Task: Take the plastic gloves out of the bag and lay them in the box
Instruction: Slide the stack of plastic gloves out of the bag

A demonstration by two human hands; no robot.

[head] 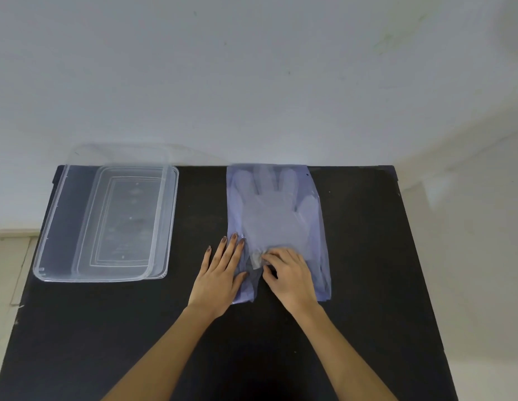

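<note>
Black table against a pale wall holds the open box far left, ready for the gloves inside the bag, whose near end the flat left hand pins while the right hand pinches its tape.

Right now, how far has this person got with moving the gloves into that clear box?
Barely begun. The plastic gloves all lie inside the bag, and the box on the table holds nothing I can see. In hand: the left hand presses the bag flat while the right hand picks at a tape strip near its opening. Left: pulling gloves out and laying them in the box.
</note>
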